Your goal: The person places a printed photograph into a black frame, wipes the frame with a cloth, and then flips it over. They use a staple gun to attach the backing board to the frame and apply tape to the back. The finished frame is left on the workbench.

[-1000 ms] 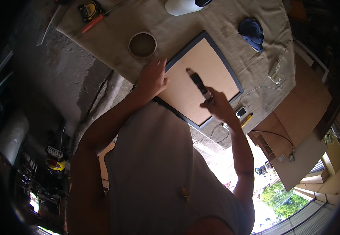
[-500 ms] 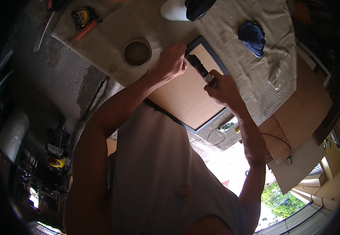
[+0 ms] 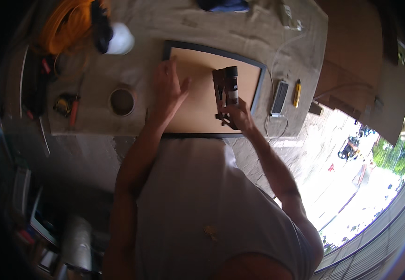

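Observation:
A dark grey picture frame lies on the cloth-covered table in front of me, around a brown backing board. My right hand grips a black nail gun by its handle and holds it over the right half of the board. Whether the tool touches the board is hard to tell. At the frame's left side, my left hand is spread, its thumb apart from the fingers. It looks blurred and holds nothing I can see; its fingertips are near the frame's left edge.
Left of the frame are a round brown container, a tape measure and a red-handled screwdriver. Farther back sit a white bottle and an orange coil. To the right lie a flat dark-faced device and a yellow cutter.
The view has turned, so the frame now sits squarer to me. My left hand, closed at the frame's edge before, has opened. The nail gun has moved away from that hand, towards the right.

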The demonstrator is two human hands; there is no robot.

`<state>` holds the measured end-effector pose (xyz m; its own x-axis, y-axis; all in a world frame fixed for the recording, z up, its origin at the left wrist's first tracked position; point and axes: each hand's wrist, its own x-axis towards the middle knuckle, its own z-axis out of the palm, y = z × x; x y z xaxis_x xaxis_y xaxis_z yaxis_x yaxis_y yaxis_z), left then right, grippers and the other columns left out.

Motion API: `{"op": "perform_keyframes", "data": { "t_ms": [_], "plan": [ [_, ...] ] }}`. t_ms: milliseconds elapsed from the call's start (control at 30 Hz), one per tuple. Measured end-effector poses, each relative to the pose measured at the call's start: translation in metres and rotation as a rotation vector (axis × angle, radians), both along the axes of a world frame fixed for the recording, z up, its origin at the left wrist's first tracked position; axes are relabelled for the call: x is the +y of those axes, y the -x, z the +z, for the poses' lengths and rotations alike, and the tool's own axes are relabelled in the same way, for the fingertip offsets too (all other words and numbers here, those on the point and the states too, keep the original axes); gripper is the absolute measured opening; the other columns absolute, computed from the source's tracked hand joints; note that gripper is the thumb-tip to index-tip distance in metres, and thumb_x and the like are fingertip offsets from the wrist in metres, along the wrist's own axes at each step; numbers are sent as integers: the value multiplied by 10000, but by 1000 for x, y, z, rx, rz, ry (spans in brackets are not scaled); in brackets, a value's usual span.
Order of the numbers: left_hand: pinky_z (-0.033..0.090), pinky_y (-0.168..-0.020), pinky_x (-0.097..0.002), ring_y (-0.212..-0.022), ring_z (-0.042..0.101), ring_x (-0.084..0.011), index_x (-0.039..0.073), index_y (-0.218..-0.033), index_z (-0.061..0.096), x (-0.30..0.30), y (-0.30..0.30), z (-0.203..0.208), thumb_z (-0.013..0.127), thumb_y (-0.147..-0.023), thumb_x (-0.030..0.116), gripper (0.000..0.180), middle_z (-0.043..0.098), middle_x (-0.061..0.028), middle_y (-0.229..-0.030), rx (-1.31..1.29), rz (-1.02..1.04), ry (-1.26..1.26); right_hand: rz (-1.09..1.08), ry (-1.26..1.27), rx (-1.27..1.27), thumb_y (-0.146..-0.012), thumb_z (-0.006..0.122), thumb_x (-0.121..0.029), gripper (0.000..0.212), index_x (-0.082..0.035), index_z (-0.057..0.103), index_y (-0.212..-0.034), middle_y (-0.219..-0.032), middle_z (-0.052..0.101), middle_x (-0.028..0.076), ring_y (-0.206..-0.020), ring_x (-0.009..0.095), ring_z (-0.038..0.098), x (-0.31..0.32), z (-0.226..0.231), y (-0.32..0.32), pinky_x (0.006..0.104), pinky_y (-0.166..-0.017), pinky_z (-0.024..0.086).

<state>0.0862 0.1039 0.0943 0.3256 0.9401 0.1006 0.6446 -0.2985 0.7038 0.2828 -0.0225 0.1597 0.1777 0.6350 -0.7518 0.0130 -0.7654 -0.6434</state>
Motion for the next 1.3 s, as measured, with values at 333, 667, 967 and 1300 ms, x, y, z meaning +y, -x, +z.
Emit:
{"op": "perform_keyframes", "data": {
  "t_ms": [333,667,967,1300],
  "plan": [
    [520,-747,-425,-862,679,-386,-17,-1012,638,-45,-85,33,791,-730,312,459,682,-226,-889,420,-543,747,-97,-238,-655,-815,687,-193,434,-40,595,-1211,-1133,615,171,-1042,316,593,-59,-47,-61,451,-865,498],
    [498,-649,-300,-735,592,-131,18,-1083,591,-50,-80,20,736,-786,52,331,599,-28,-843,0,-436,971,-221,-182,-743,-786,584,-105,290,-27,547,-1063,-1043,564,201,-928,398,626,-32,-117,-104,483,-741,539],
    [484,-623,-338,-691,576,-162,-2,-1122,626,-58,-114,24,725,-825,139,343,634,-44,-827,67,-211,875,-198,-158,-767,-807,575,-155,272,-32,583,-1049,-1047,583,202,-910,374,644,-34,-114,-112,469,-737,549],
    [496,-606,-389,-634,619,-241,31,-920,581,-19,-134,63,781,-658,199,370,621,-84,-692,339,-609,704,-305,-195,-746,-728,681,-233,351,-106,697,-1054,-977,660,122,-866,314,668,-40,-87,-118,425,-751,548]
  ]
}}
